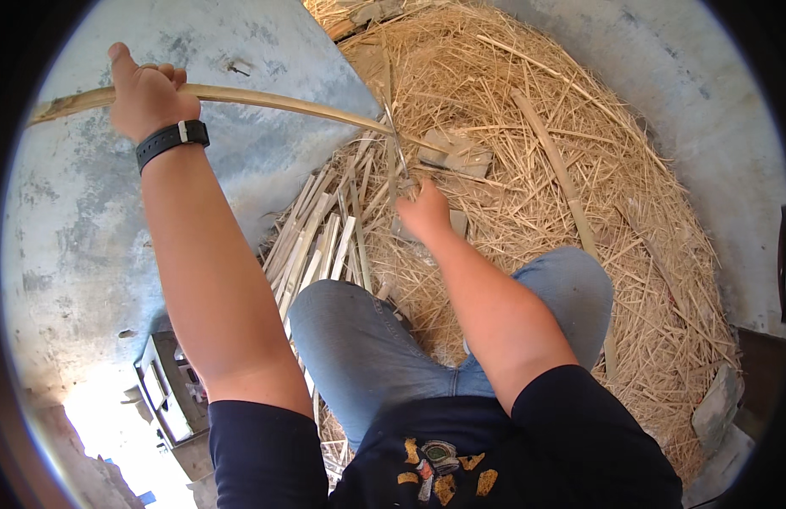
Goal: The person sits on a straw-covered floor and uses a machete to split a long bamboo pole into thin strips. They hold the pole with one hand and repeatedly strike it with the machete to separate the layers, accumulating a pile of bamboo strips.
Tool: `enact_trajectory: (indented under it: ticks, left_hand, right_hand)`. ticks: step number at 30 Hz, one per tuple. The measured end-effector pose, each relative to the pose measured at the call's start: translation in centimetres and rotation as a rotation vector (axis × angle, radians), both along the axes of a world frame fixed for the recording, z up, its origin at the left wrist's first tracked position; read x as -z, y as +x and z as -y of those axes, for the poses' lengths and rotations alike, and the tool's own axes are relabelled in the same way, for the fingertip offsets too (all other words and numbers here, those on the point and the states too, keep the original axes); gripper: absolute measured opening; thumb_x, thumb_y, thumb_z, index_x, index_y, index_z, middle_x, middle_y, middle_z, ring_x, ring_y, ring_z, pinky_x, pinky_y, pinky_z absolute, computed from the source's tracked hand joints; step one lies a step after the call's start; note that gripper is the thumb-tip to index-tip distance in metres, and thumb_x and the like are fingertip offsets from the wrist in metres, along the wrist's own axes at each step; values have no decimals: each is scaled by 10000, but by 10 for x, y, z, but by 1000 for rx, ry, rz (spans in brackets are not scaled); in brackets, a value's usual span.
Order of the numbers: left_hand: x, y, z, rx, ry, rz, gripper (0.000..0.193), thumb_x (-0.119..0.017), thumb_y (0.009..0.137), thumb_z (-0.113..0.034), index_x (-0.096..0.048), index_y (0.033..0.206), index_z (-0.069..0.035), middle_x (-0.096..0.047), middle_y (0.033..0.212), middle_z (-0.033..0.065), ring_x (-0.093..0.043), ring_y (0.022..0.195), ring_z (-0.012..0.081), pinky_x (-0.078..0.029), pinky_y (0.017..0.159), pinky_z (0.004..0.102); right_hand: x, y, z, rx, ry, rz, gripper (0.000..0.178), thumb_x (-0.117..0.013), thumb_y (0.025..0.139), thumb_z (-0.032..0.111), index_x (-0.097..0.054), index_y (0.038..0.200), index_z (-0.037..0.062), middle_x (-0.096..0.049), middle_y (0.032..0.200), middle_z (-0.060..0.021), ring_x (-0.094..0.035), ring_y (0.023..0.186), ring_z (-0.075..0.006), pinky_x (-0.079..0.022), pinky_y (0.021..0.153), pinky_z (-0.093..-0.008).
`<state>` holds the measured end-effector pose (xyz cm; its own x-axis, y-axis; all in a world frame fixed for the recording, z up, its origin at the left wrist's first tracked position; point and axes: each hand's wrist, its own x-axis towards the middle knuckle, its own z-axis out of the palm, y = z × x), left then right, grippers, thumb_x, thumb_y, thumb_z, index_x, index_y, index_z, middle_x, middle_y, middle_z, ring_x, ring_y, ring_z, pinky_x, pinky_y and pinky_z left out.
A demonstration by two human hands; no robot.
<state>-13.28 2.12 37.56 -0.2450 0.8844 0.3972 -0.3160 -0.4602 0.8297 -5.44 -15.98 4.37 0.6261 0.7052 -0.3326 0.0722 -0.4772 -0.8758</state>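
My left hand (147, 102), with a black watch on its wrist, is stretched out to the upper left. It grips a long pale bamboo strip (283, 100), which bends down to the right. In front of me my right hand (425, 212) is closed round the handle end of a knife, mostly hidden by the fingers. The thin blade (398, 140) points away from me and crosses the strip near its right end. Whether the edge has entered the bamboo I cannot tell.
Split bamboo sticks (312, 233) lie bundled left of my knees. Straw-like bamboo shavings (529, 195) cover the floor, with flat stones (465, 157) among them. A longer bamboo piece (563, 174) lies at right. A worn blue-grey wall (232, 144) stands close on the left.
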Motion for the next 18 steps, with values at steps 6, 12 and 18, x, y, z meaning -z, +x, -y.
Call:
enact_trajectory:
  ticks: [6,12,18]
  left_hand:
    - [-4,5,-10,9,22,-46,391,-690,922,-308,-565,800,41,-585,628,103,-537,571,212,-508,652,366]
    - [-4,17,25,32,9,-47,393,-674,947,-325,-496,839,9,-482,639,58,-454,572,176,-451,579,330]
    - [11,-10,-42,-104,372,-445,377,-659,957,-309,-495,842,10,-469,637,64,-434,553,179,-424,555,330]
  right_hand:
    - [-2,-7,11,131,2,26,444,-657,915,340,-565,1213,23,-680,1010,-292,-675,984,-421,-539,829,-475]
    - [-58,-14,5,-50,53,126,404,-645,916,260,-554,1221,12,-687,970,-280,-693,886,-428,-554,757,-488]
    - [28,-6,8,57,-85,87,379,-677,881,168,-565,1193,-14,-695,993,-246,-696,900,-379,-550,777,-464]
